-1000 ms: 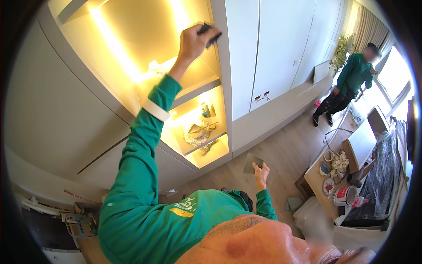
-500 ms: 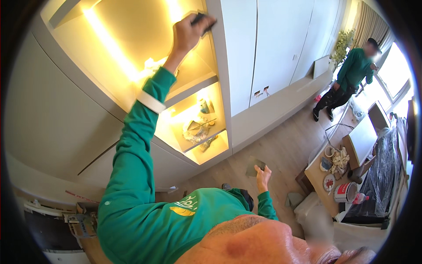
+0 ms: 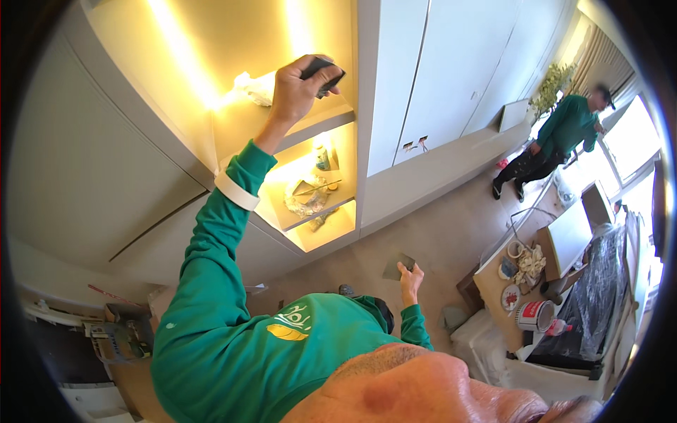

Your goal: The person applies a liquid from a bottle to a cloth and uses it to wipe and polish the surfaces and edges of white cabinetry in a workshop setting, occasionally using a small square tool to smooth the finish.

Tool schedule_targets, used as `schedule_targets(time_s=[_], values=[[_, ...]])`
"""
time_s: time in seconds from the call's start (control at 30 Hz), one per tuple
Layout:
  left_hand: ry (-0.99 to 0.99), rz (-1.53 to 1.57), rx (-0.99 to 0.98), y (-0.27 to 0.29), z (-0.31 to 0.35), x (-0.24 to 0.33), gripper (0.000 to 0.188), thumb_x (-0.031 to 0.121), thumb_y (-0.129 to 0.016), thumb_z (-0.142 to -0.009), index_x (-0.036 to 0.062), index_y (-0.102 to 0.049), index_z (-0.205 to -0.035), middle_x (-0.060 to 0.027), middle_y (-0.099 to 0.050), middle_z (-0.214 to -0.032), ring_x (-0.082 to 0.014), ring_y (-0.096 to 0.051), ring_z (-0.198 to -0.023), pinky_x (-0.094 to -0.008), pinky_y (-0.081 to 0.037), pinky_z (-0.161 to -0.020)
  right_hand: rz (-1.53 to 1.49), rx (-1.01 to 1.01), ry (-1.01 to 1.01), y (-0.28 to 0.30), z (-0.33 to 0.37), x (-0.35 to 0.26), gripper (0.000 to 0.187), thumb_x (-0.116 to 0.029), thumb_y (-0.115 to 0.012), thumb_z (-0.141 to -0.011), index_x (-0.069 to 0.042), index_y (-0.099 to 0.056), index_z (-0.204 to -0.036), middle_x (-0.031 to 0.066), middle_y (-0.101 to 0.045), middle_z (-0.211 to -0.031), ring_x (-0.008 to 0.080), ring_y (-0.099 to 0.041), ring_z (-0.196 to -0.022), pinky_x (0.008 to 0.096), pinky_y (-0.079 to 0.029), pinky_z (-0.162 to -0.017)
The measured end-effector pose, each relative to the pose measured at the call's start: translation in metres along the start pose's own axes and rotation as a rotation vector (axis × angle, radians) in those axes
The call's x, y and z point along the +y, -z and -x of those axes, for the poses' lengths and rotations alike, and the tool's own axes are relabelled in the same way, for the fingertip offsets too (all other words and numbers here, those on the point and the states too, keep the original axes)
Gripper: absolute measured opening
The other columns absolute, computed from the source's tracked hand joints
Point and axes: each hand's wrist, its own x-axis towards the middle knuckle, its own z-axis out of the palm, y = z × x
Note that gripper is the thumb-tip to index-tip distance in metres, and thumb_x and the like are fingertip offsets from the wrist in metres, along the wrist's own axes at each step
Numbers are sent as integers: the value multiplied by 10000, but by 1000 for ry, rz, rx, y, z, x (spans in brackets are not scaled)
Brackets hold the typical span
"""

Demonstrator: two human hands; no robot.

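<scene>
My left hand (image 3: 296, 88) is raised at the lit shelf unit, fingers closed round a dark sanding pad (image 3: 326, 74). The pad is beside the pale upright (image 3: 358, 84) at the unit's right edge; whether it touches cannot be told. Below that hand, a lower niche (image 3: 337, 144) holds a clear plastic bag (image 3: 303, 197) and small items. White crumpled material (image 3: 254, 88) lies on the shelf behind my wrist. Low by my body, my right hand (image 3: 410, 278) pinches a grey-green square sheet (image 3: 395, 266), like sandpaper, over the floor.
White cabinet doors (image 3: 451, 77) stand right of the unit, above a long low ledge (image 3: 437, 173). A co-worker in green (image 3: 564, 127) stands by the windows. At right, a cluttered work table (image 3: 486, 275) bears a paint can (image 3: 534, 315), rags (image 3: 530, 264) and a board (image 3: 568, 240).
My left hand has moved down beside the upright with the pad, showing more of it. My right hand still holds the sheet. The view has shifted slightly.
</scene>
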Motion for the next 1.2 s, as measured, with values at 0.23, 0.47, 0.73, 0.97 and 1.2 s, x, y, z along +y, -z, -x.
schedule_targets(time_s=[0.23, 0.47, 0.73, 0.97, 1.2], values=[[121, 159, 71, 5, -3, -15, 190, 153, -770, -899, -16, -691, -938, -97, -713, -772, -157, -690, -632, -263, -542, -570, 3, -55, 12, 1, -14, 0, 274, -79, -759, -820, 8, -755, -1079, 19, -739, -914, 101, -624, -806, 269, -509, -767], [150, 39, -77, -19, -31, -24, 199, 191, -827, -845, 19, -725, -845, -67, -719, -720, -97, -654, -615, -236, -477, -554, 71, -36, 31, 4, -5, -9, 258, -49, -754, -835, 17, -740, -1084, 10, -720, -948, 110, -625, -820, 274, -511, -772], [-196, -66, 22, -15, -123, 62, 274, 288, -821, -849, 25, -754, -885, -61, -737, -775, -80, -650, -662, -223, -488, -601, 56, -7, -50, 13, 13, 12, 256, -80, -762, -814, 5, -751, -1056, 10, -731, -913, 103, -622, -812, 277, -506, -762], [182, -296, -339, 6, 2, -55, 196, 171, -787, -884, -10, -727, -929, -64, -737, -817, -138, -692, -653, -250, -528, -600, -63, -11, 11, -1, 7, -3, 242, -81, -758, -816, 6, -751, -1042, 10, -727, -897, 100, -609, -793, 275, -501, -741], [-142, -62, 149, 9, -51, 18, 429, 267, -801, -871, -61, -667, -1113, -111, -722, -845, -179, -703, -668, -276, -547, -607, 66, 16, -37, 0, 1, 10, 234, -74, -765, -814, 15, -753, -1031, 15, -726, -897, 109, -622, -802, 282, -508, -745]])
